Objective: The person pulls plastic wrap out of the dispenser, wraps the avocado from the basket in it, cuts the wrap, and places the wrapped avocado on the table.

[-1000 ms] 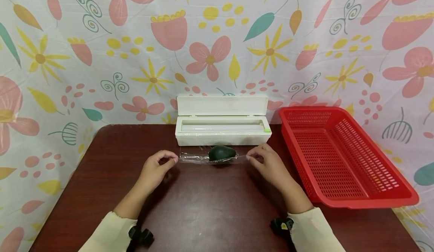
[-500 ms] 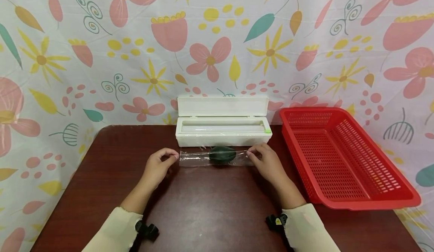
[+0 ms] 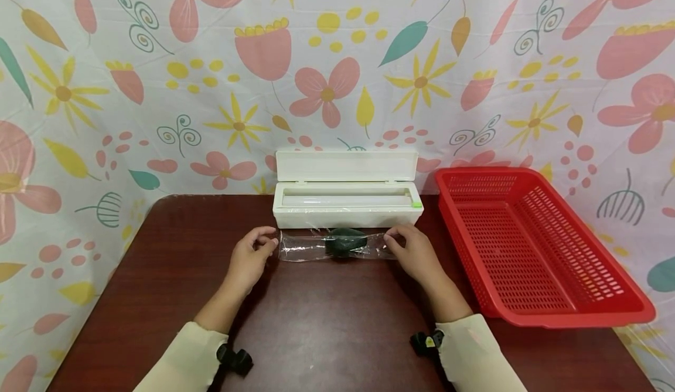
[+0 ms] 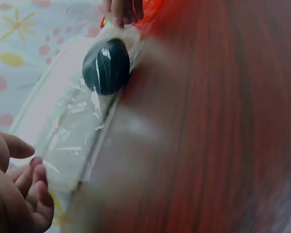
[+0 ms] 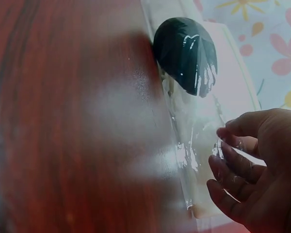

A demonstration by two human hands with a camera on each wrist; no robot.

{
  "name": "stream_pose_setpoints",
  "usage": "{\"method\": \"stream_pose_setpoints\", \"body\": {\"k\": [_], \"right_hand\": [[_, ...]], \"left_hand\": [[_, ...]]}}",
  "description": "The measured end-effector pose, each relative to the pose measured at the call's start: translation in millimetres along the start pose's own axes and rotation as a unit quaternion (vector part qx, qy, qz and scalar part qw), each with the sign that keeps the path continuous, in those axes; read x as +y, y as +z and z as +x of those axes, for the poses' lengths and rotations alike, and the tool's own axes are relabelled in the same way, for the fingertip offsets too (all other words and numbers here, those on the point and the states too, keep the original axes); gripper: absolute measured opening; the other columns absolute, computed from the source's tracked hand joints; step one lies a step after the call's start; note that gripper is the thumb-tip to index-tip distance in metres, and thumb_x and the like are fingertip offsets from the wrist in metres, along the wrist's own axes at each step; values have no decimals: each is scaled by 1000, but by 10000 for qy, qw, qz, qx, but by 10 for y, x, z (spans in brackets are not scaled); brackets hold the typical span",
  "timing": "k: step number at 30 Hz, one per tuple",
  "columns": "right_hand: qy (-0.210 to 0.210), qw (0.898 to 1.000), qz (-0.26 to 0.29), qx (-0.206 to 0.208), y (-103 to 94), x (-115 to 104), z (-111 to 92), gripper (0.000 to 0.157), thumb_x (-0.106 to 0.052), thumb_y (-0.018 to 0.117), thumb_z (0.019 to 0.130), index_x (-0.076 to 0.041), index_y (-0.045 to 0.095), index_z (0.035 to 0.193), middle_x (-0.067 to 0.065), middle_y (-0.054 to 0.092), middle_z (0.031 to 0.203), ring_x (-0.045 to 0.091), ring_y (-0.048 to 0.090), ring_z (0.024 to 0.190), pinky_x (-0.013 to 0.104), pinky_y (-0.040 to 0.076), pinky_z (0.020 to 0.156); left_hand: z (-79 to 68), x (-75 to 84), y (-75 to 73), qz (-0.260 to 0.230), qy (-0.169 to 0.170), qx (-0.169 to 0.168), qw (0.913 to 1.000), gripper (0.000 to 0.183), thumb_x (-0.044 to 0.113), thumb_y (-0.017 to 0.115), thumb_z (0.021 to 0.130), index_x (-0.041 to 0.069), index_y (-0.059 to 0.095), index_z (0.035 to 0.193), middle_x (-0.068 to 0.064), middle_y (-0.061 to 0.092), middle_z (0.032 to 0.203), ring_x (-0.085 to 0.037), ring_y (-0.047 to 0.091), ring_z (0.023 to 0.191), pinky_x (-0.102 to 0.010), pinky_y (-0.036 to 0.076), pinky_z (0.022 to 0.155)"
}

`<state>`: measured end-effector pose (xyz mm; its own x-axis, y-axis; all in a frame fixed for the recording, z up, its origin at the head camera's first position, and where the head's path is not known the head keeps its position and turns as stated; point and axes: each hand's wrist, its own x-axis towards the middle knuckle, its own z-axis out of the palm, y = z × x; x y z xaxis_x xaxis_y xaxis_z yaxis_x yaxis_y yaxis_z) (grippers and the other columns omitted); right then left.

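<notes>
A dark green avocado (image 3: 345, 242) lies on the table just in front of the white cling film dispenser (image 3: 348, 216). Clear cling film (image 3: 303, 248) covers it and stretches out flat to both sides, glossy with creases in both wrist views. At the film's left end is my left hand (image 3: 249, 257), its thumb and index fingertip slightly parted right beside the edge. My right hand (image 3: 416, 254) pinches the opposite end between thumb and index finger; in the right wrist view its other fingers (image 5: 228, 194) curl loosely.
The dispenser's lid (image 3: 346, 165) stands raised, with a film roll (image 3: 345, 200) inside. A red plastic basket (image 3: 575, 316) sits to the right, near my right forearm. Behind the brown table (image 3: 327, 321) hangs a flower-print cloth (image 3: 327, 40).
The film's front edge has come down toward the table over the avocado. My left thumb and index finger have parted at its left end, while the right hand keeps its pinch.
</notes>
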<state>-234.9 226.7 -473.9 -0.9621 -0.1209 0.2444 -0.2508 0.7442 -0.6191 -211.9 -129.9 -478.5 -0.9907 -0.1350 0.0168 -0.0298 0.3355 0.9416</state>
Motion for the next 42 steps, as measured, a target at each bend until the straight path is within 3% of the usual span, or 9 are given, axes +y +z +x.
{"method": "stream_pose_setpoints", "body": {"k": [5,8,11,15,20,24,32,38,42], "right_hand": [[144,9998,-45,-92,-2,-12,6,9,-17,66,96,-11,72,96,11,69,99,27,63,94,44,49,87],[184,9998,-50,-72,-1,-22,10,9,-18,66,97,-12,73,96,10,69,97,25,62,92,42,49,85],[243,9997,-32,-53,2,-27,10,9,-18,66,96,-12,73,95,9,69,96,25,62,91,41,48,85],[288,9996,-20,-60,0,-29,3,8,-17,67,96,-12,73,94,9,70,97,25,62,91,41,48,84],[309,9995,-18,-28,3,-33,2,7,-16,67,95,-12,73,94,9,70,97,25,61,90,41,48,83],[317,9995,-54,34,4,-31,6,8,-17,67,96,-11,73,95,9,70,97,25,61,90,41,47,83],[261,9996,77,6,-5,-43,10,12,-17,70,93,-8,71,100,13,69,103,28,63,95,43,50,85],[-364,9983,-59,452,-54,-133,-1,39,-18,80,85,-4,66,119,20,62,120,38,57,115,53,46,100],[-1025,9904,-292,886,-84,-310,-36,41,-19,81,84,-6,68,121,17,62,124,39,53,122,56,40,104]], "left_hand": [[-151,181,88,758,1252,273,9889,26,12,67,94,11,71,120,-2,68,96,-16,58,83,-26,48,72],[-263,280,201,1293,2150,-94,9680,23,11,69,93,13,74,115,1,68,104,-17,64,93,-34,54,81],[-355,348,348,1833,2816,-665,9395,25,14,70,93,15,75,117,3,68,116,-17,65,109,-39,54,94],[-426,408,546,2235,3385,-1276,9051,34,15,70,93,10,70,127,-2,66,128,-22,60,125,-42,49,107],[-454,457,734,2777,3550,-1447,8809,44,17,69,94,6,64,136,-7,60,139,-27,53,134,-48,42,114],[-436,436,824,3175,3428,-1345,8738,51,19,70,94,9,58,142,-8,53,147,-30,47,140,-53,40,115],[-395,399,883,3354,3218,-1196,8773,59,22,71,93,8,52,147,-14,47,153,-40,45,141,-60,41,111],[-378,390,911,3374,3103,-1191,8807,62,22,71,92,8,50,148,-14,44,156,-38,44,143,-60,40,111],[-363,394,921,3384,3034,-1200,8826,62,23,71,93,8,50,149,-13,43,157,-37,43,144,-59,40,112]]}}
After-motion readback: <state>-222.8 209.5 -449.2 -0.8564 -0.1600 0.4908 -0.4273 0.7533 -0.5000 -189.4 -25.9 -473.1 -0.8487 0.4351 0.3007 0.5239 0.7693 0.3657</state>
